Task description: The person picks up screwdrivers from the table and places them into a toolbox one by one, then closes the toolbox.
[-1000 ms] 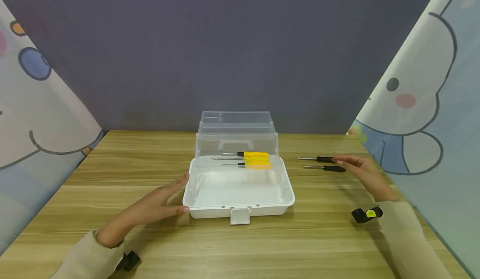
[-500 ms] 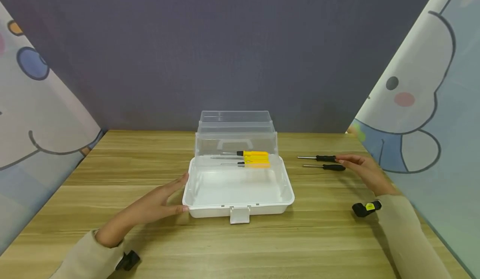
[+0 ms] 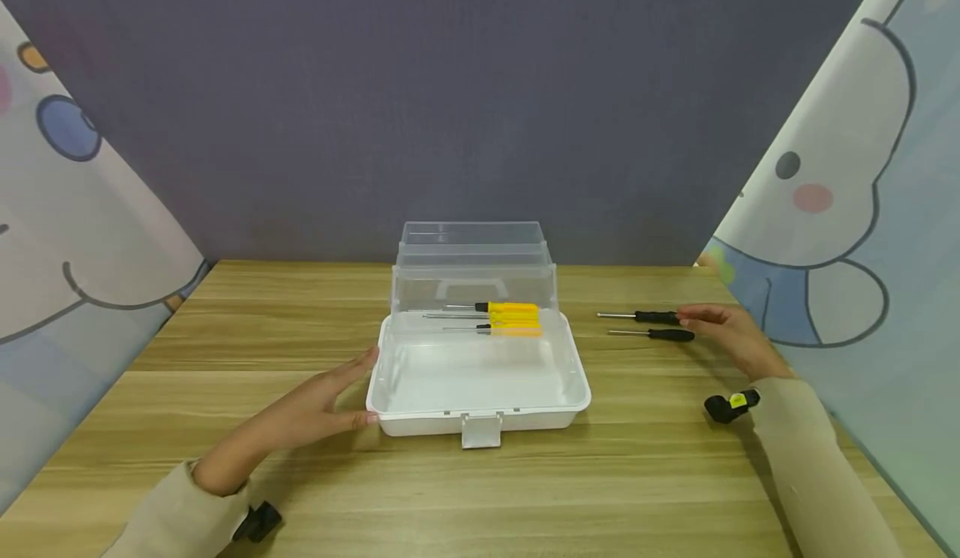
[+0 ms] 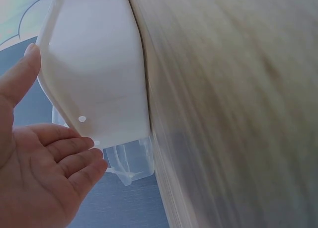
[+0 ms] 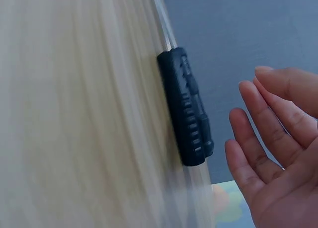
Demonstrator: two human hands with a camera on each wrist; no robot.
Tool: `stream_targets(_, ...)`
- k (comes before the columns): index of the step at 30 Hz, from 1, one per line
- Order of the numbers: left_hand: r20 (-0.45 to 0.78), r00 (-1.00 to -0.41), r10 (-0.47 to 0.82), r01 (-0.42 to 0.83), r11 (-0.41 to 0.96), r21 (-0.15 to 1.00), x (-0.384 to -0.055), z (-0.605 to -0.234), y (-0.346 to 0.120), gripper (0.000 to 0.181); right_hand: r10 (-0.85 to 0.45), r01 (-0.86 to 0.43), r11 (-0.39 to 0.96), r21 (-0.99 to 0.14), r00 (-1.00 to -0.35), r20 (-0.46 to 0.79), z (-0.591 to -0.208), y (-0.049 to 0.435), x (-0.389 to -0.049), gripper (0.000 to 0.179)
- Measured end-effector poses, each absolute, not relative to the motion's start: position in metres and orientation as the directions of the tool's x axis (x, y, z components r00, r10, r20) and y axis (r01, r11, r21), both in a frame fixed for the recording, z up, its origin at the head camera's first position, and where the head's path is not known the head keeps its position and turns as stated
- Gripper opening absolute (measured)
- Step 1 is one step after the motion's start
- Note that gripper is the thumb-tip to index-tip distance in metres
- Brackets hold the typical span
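My left hand (image 3: 315, 412) rests against the left end of a white plastic toolbox (image 3: 420, 426), thumb at the front corner and fingers along the side. In the left wrist view its fingers (image 4: 69, 156) are extended against the box wall. On the right, two black-handled screwdrivers lie side by side, a farther one (image 3: 654, 317) and a nearer one (image 3: 670, 335), shafts pointing left. My right hand (image 3: 727, 339) hovers at the handle ends. The right wrist view shows its loosely bent fingers (image 5: 266, 121) apart from the handles, holding nothing.
Several yellow-handled screwdrivers (image 3: 513, 309) lie at the back of the toolbox, seen partly through its raised clear lid (image 3: 472, 253). The latch (image 3: 481, 431) hangs at the front. A grey panel (image 3: 472, 108) stands behind the wooden table (image 3: 480, 500).
My right hand has shifted slightly right along the farther black screwdriver's handle end. The left hand, toolbox and screwdrivers have stayed about where they were.
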State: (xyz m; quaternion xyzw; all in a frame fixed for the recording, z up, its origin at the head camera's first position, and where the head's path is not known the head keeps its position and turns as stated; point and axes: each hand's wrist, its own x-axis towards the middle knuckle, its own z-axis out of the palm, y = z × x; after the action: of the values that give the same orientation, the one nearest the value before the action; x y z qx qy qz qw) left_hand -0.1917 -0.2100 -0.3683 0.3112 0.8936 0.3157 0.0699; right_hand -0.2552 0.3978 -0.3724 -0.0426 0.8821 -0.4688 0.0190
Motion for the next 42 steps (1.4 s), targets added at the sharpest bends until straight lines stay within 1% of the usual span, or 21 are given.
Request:
stream_targets(7,0.068,-0.797,0.6,0.504,0.6,0.621,-0.191,-0.366,-0.21,0.084,-0.1,-0.024,0.604,-0.797,-0.994,-0.046,-0.373,0.4,-0.262,0.054)
stream_targets(13,0.077,-0.793,0.604,0.513,0.595,0.619,-0.191,-0.365,-0.209,0.084,-0.134,-0.03,0.632,-0.774,-0.988,-0.072,-0.374,0.403,-0.265,0.052)
stream_targets(17,0.081,-0.791,0.607,0.517,0.592,0.618,-0.191,-0.366,-0.209,0.084,-0.13,-0.019,0.673,-0.739,-0.987,-0.093,-0.375,0.405,-0.268,0.052)
stream_targets(25,0.077,-0.789,0.61,0.516,0.589,0.622,-0.191,-0.366,-0.209,0.084,-0.189,-0.065,0.632,-0.773,-0.979,-0.072,-0.386,0.414,-0.27,0.052)
stream_targets(30,0.075,-0.789,0.61,0.517,0.593,0.618,-0.19,-0.365,-0.208,0.084,-0.195,-0.077,0.651,-0.755,-0.978,-0.068,-0.385,0.416,-0.267,0.05)
stream_targets(35,0.072,-0.789,0.61,0.515,0.594,0.618,-0.191,-0.366,-0.209,0.084,-0.234,-0.097,0.68,-0.727,-0.968,-0.089,-0.384,0.417,-0.267,0.049)
stream_targets(42,0.058,-0.795,0.604,0.501,0.6,0.624,-0.192,-0.368,-0.211,0.086,-0.276,-0.081,0.612,-0.787,-0.954,-0.116,-0.389,0.418,-0.269,0.053)
